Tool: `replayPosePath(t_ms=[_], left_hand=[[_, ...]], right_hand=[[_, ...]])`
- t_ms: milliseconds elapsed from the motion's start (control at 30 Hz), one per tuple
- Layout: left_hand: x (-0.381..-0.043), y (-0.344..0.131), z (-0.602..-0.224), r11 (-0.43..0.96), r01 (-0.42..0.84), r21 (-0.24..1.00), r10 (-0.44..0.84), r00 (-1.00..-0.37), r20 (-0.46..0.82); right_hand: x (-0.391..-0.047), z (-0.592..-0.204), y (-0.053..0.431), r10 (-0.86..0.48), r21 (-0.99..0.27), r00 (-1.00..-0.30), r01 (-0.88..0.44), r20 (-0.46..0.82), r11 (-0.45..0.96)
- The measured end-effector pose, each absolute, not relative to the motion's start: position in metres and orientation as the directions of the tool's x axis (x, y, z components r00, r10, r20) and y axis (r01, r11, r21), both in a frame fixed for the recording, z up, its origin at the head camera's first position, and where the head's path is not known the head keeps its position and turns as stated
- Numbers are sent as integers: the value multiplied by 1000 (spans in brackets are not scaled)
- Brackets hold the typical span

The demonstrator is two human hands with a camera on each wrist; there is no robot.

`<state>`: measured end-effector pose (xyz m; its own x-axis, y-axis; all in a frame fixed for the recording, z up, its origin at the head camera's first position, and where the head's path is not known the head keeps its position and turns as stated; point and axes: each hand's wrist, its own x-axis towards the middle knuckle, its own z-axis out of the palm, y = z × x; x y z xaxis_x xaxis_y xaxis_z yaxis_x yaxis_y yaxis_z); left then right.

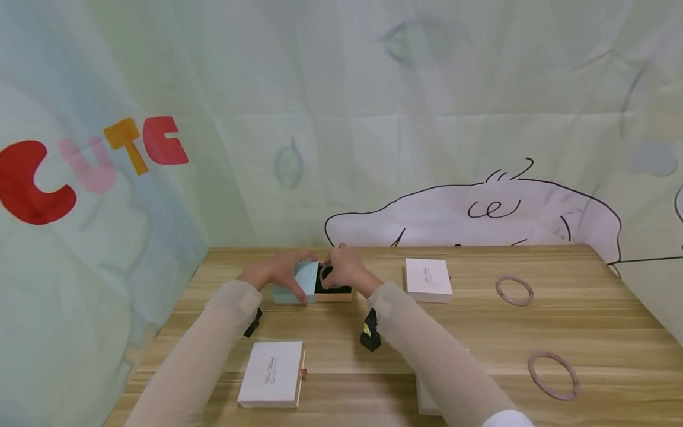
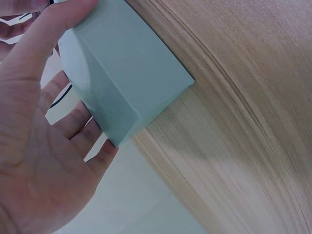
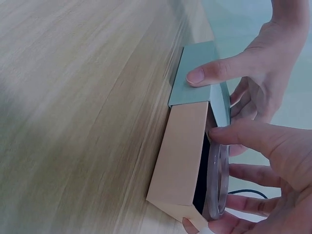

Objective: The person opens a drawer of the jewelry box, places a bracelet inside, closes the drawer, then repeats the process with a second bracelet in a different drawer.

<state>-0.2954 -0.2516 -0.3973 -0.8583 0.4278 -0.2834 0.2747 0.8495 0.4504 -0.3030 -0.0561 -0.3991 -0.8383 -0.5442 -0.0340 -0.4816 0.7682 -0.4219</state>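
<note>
A loose beige left sleeve (image 1: 184, 365) at eight o'clock and a matching right sleeve (image 1: 437, 359) at five end in bunched cuffs (image 1: 235, 299). White fabric (image 1: 507, 418) borders the right one's lower end; its small black wrist block (image 1: 370, 333) carries a yellow mark (image 1: 366, 330).

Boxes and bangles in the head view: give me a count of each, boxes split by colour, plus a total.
White boxes: 3, one mostly hidden by the right sleeve
Light-blue box, drawer pulled out: 1
Bangles: 3, one in the right hand
Total: 7
</note>
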Motion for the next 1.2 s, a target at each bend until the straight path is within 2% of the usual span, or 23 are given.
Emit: replayPosePath(t_ms=[967,1200], left_hand=[[-294,-251,-396,842,262,471,426,-860,-283],[-293,-251,-395,845,256,469,419,-862,-284]], right_hand=[[-296,-406,-69,-490,-376,-871,-443,-34,814],[-297,-409,-73,-474,-397,-879,-420,-45,816]])
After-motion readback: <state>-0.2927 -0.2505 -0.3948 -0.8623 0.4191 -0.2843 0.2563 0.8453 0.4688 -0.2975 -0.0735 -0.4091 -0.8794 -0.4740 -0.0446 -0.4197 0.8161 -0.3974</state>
